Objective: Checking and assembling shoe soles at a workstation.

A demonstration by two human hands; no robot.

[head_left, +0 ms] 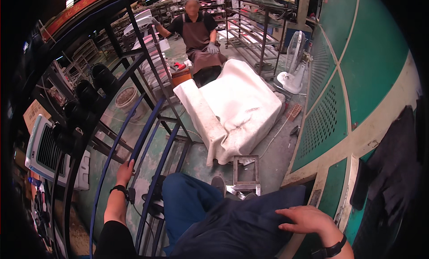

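Navy fabric spreads across the wearer's lap, nearest the camera. At its right edge is the right hand, loosely open, thumb and fingers apart, with nothing visible in it. To the left, the left hand is partly curled at a blue metal rail of the tall rack standing along that side; how far its fingers wrap around cannot be told. Past the knees, a square metal frame stands just before a whitish sheet draped over a boxy form. Green perforated panels line the right side. Farther off, a white fan stands near them, and beyond the sheet sits a person in a brown apron and grey gloves. Loaded shelves fill the background.
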